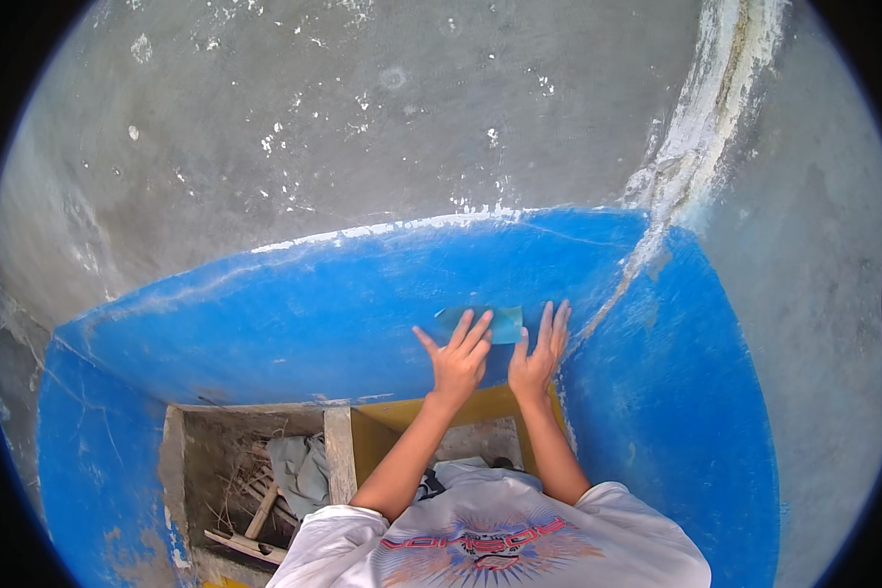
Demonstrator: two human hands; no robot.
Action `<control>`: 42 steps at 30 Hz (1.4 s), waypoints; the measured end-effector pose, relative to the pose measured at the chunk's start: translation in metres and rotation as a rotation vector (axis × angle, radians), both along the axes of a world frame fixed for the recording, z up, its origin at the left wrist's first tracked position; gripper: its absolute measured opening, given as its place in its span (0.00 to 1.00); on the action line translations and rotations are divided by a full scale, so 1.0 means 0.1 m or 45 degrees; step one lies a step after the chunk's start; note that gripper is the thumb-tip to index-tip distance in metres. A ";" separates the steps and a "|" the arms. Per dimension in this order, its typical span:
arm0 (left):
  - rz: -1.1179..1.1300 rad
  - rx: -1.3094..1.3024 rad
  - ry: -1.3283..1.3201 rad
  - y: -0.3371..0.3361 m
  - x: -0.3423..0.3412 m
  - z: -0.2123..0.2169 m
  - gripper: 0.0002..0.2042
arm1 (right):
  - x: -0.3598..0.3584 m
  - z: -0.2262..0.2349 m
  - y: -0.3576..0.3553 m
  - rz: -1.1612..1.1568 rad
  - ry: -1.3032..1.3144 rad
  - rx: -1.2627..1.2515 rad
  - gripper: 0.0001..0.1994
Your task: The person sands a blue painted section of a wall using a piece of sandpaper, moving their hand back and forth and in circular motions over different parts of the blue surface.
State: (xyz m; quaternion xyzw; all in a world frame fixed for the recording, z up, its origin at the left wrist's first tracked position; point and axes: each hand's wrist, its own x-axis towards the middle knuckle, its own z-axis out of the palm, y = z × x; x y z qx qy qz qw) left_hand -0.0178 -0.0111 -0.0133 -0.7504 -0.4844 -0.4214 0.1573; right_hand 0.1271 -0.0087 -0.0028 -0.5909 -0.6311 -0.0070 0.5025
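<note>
A thin teal rectangular sheet point(505, 325) lies flat against the blue-painted lower part of the wall point(343, 294). My left hand point(459, 363) rests over its left part, fingers spread and stretched out, thumb pointing away to the left. Close to the sheet's right end is my right hand point(539, 361), its fingers straight and flat toward the wall and its thumb at or near the edge. Whether that thumb touches the sheet I cannot tell. Both hands are open rather than wrapped round anything.
A cracked, white-patched corner seam point(691, 162) runs down on the right. Grey wall point(363, 127) rises above the blue. Below left, a concrete compartment point(174, 461) holds sticks and a grey cloth point(301, 468). A divider point(340, 451) separates it from a yellow-walled compartment point(382, 416) below my arms.
</note>
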 end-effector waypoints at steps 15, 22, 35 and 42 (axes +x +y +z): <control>0.244 0.184 -0.203 0.01 -0.60 0.01 0.13 | -0.34 1.06 -0.06 0.196 0.085 0.444 0.30; 0.334 0.465 -0.440 0.14 -0.86 1.20 0.11 | -0.67 1.08 0.07 0.307 0.187 0.428 0.29; 0.328 0.411 -0.768 -0.02 -1.15 1.43 0.08 | -1.14 0.83 0.64 -0.074 -0.208 0.807 0.29; 0.584 0.408 -0.989 -0.06 -1.52 0.74 0.09 | -1.14 0.87 0.66 -0.085 -0.195 0.856 0.30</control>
